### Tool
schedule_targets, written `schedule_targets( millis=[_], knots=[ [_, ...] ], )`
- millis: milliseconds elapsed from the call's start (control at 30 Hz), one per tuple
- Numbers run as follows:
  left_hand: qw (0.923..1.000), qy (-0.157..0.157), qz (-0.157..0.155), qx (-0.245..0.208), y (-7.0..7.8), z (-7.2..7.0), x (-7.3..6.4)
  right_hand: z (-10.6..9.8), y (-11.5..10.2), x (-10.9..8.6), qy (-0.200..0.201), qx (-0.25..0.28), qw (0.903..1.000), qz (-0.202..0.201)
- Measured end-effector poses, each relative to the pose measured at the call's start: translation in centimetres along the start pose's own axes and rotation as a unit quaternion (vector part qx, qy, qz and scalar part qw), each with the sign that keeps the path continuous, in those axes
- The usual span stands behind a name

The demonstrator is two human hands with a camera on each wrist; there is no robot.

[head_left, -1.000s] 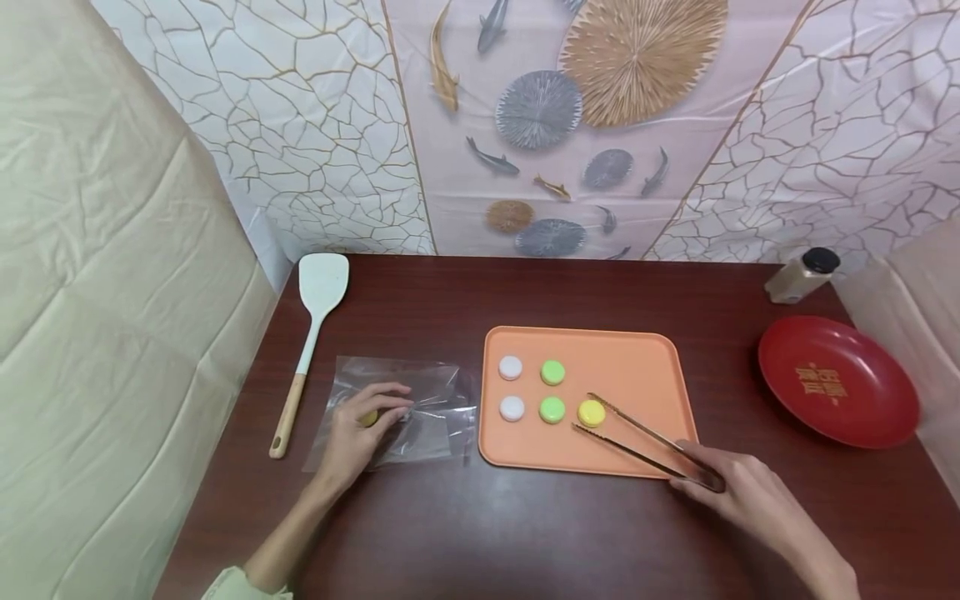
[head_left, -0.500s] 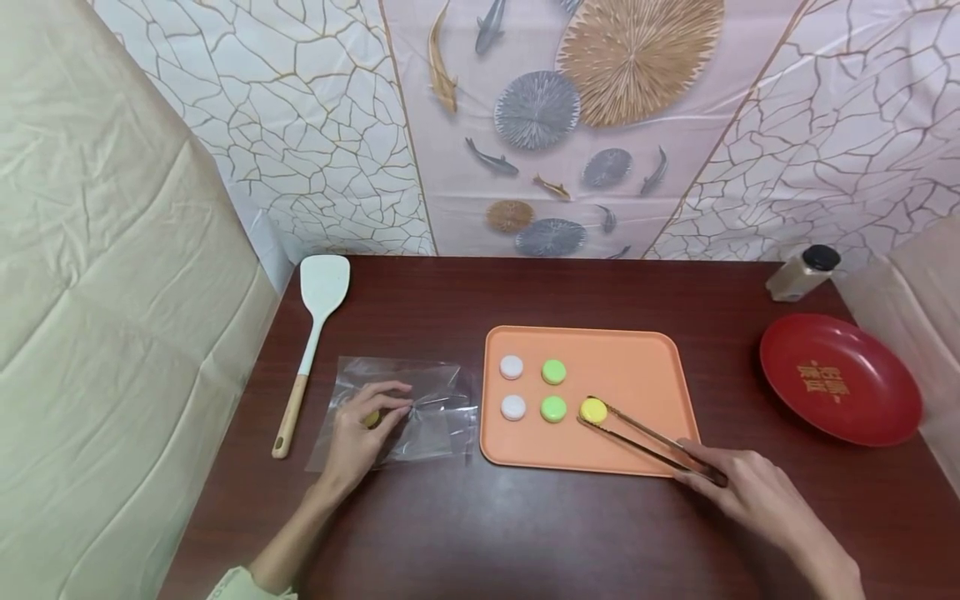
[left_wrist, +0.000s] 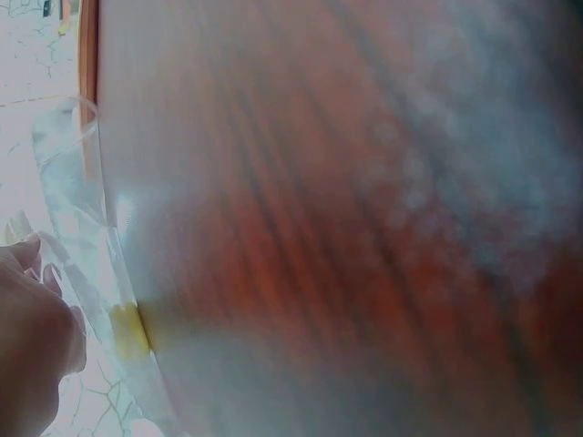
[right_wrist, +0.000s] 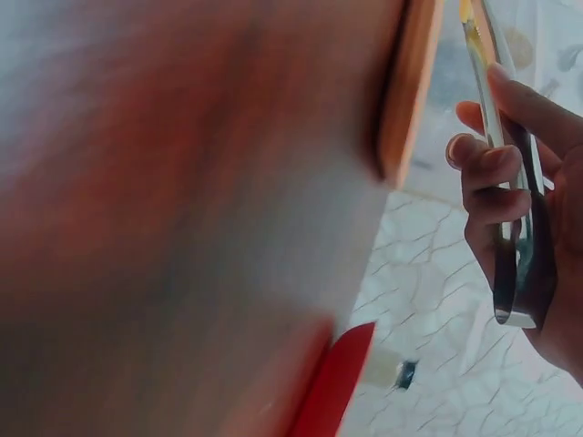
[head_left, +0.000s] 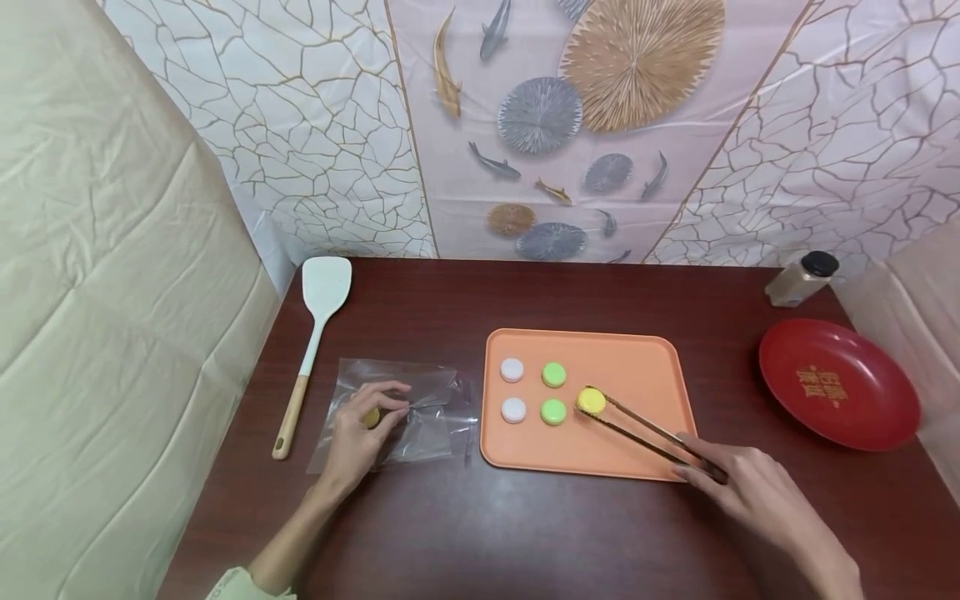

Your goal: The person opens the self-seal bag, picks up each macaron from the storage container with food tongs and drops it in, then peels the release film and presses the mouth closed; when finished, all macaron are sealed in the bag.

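My left hand (head_left: pixel 354 435) pinches the edge of a clear plastic bag (head_left: pixel 431 437) lying on the table. A yellow macaron (head_left: pixel 371 417) shows beneath its curved fingers; the left wrist view shows it through the film as a yellow patch (left_wrist: pixel 130 330). In my right hand (head_left: pixel 750 485) I hold metal tongs (head_left: pixel 636 437), fingers wrapped round the arms near the bend. Their tips clasp another yellow macaron (head_left: pixel 591 402) over the orange tray (head_left: pixel 637 367). Two white macarons (head_left: pixel 513 410) and two green macarons (head_left: pixel 553 412) sit in columns at the tray's left.
A white spatula (head_left: pixel 327 283) with a wooden handle lies left of the bag. On the right are a red oval plate (head_left: pixel 840 383) and a black-capped jar (head_left: pixel 795 282) behind it. Patterned cloth (head_left: pixel 517 192) hangs along the table's back edge.
The tongs have closed round the yellow macaron and shifted it slightly up from its place on the tray. My left hand stays at the bag.
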State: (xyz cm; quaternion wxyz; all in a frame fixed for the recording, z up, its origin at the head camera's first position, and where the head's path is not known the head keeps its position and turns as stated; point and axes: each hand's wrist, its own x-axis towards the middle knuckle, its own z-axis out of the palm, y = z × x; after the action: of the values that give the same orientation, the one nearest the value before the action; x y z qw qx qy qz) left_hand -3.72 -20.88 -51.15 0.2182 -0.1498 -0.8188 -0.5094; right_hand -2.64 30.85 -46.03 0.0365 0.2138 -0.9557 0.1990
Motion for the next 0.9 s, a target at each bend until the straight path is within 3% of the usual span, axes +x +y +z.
schedule_targets(
  millis=[200,433,633,900],
  knots=[
    [1.0,-0.001,-0.01,0.0,0.1,-0.2,-0.1,0.4,-2.1,2.3,0.011,0.038,0.9959,-0.082],
    [0.9999,0.004,-0.01,0.0,0.1,-0.4,-0.2,2.4,-6.2,5.0,-0.033,0.062,0.9892,-0.129],
    [0.9999,0.004,-0.012,-0.006,0.3,-0.6,-0.3,4.6,-10.2,7.4,-0.057,0.023,0.9826,-0.175],
    [1.0,-0.007,0.004,0.0,0.4,-0.8,-0.1,6.7,-13.6,10.4,-0.054,-0.016,0.9784,-0.199]
  ],
)
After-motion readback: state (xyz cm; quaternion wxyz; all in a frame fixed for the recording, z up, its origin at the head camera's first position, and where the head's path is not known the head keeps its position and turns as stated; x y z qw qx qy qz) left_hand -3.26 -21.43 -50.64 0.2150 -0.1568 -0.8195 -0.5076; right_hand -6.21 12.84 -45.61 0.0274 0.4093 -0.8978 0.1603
